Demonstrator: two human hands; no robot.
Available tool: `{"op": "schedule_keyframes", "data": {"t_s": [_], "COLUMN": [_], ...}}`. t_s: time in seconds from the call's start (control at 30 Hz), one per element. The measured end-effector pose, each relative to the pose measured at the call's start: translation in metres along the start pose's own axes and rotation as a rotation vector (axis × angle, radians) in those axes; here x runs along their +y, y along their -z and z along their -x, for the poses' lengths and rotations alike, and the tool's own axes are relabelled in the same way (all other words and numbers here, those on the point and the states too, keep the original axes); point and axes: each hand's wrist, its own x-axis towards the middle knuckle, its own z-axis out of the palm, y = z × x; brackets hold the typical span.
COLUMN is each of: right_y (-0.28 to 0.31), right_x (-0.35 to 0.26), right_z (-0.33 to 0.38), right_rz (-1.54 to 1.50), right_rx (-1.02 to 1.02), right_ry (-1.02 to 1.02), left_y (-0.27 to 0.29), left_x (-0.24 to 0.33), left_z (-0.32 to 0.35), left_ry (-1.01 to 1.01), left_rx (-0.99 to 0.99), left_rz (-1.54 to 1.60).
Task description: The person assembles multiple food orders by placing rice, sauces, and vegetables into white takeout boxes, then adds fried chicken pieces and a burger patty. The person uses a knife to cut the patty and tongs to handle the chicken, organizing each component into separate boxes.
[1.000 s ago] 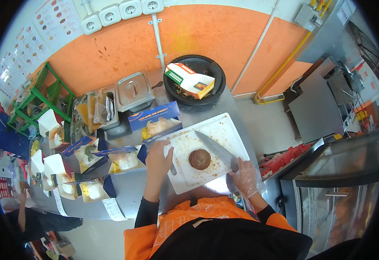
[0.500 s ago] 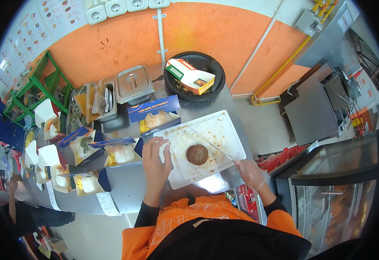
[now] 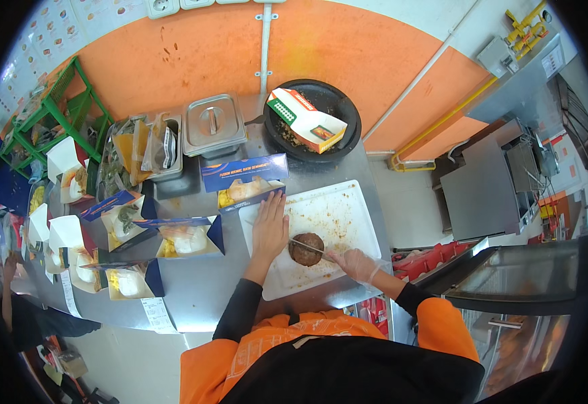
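A round brown patty lies on the white cutting board, which is strewn with crumbs. My right hand, in a clear plastic glove, is closed around the handle of a knife. The knife's thin blade lies across the top of the patty; whether it has cut in cannot be made out. Just left of the patty, my left hand rests over the board's left side with its fingers stretched out, holding nothing. Its fingertips come close to an open blue food box.
Several open boxes with rice stand on the steel counter to the left. Behind are a lidded steel container, a green rack and a black stone mortar carrying an open carton. Another person's arm shows far left.
My right hand has moved left, bringing the knife blade onto the patty. My left hand has moved inward and forward, its fingers now flatter beside the patty. The whole view has shifted slightly.
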Motion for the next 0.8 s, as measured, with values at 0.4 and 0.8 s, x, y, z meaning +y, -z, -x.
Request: {"op": "schedule_keyframes", "data": {"t_s": [0.4,0.8], "right_y": [0.027,0.032], "right_x": [0.011,0.003], "right_z": [0.002,0.008], "right_rz": [0.084,-0.01], "right_rx": [0.015,0.155], "right_ry": [0.042,0.121], "left_y": [0.01,0.042], "left_x": [0.007,0.02], "left_z": [-0.009,-0.017], "left_ry": [0.102,0.105], "left_rx": [0.018,0.071], "left_rz": [0.121,0.08]}}
